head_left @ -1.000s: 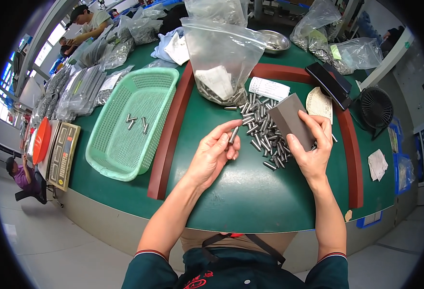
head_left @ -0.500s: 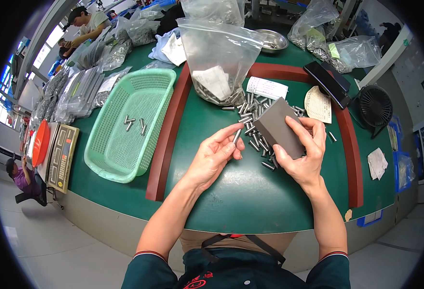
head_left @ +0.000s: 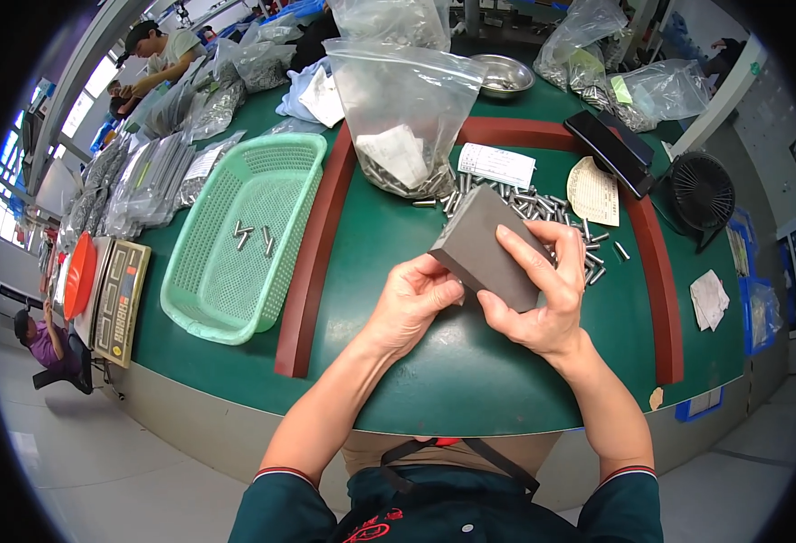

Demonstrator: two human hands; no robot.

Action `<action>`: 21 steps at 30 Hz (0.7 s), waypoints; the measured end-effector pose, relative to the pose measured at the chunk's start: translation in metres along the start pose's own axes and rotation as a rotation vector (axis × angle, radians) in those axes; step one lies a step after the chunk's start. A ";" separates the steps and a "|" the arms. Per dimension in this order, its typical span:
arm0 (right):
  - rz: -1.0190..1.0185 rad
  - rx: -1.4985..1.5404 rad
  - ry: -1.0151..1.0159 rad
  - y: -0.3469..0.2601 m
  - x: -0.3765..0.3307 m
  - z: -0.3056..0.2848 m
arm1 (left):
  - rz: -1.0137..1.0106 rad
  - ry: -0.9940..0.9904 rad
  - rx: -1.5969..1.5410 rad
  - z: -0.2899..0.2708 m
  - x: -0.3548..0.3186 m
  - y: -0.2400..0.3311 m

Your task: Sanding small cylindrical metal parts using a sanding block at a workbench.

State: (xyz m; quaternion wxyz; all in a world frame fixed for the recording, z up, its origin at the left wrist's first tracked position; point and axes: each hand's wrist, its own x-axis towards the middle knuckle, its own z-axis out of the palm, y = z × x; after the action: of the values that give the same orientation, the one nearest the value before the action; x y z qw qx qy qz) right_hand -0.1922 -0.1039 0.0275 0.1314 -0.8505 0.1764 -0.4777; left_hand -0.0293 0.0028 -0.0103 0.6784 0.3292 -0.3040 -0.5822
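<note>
A dark grey rectangular block point(head_left: 493, 244) is gripped in my right hand point(head_left: 552, 285), fingers over its top face and thumb at its near edge. My left hand point(head_left: 416, 303) is pinched at the block's left end, its fingertips partly behind the block. The short metal pin it held half a second ago is hidden there now. A pile of short metal pins point(head_left: 594, 258) lies behind and beside the block, part of it covered by the block and my right hand.
A green plastic basket point(head_left: 298, 235) with several pins stands left, beyond a dark red rail point(head_left: 312, 281). A clear bag of pins point(head_left: 407, 109), paper slips point(head_left: 497, 165), a phone point(head_left: 608, 154) and a black fan point(head_left: 701, 195) stand farther off. A scale point(head_left: 124, 303) sits far left.
My right hand has brought the block left and a little nearer, uncovering pins on the right. My left hand has moved slightly right to the block's end, and its pin has gone out of sight.
</note>
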 end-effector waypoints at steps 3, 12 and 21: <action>-0.040 -0.020 -0.014 0.007 -0.006 -0.009 | 0.051 0.001 -0.052 -0.001 0.002 0.010; 0.172 -0.217 0.145 0.041 -0.003 -0.016 | -0.053 -0.077 0.031 0.002 0.000 0.008; 0.183 -0.209 0.143 0.039 -0.001 -0.023 | -0.027 -0.047 -0.084 -0.004 0.003 0.007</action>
State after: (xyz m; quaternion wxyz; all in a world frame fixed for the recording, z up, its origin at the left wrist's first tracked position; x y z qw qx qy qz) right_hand -0.2191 -0.1396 0.0227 0.0722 -0.8037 0.3111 -0.5021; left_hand -0.0218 0.0010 -0.0070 0.6763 0.2907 -0.2908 -0.6112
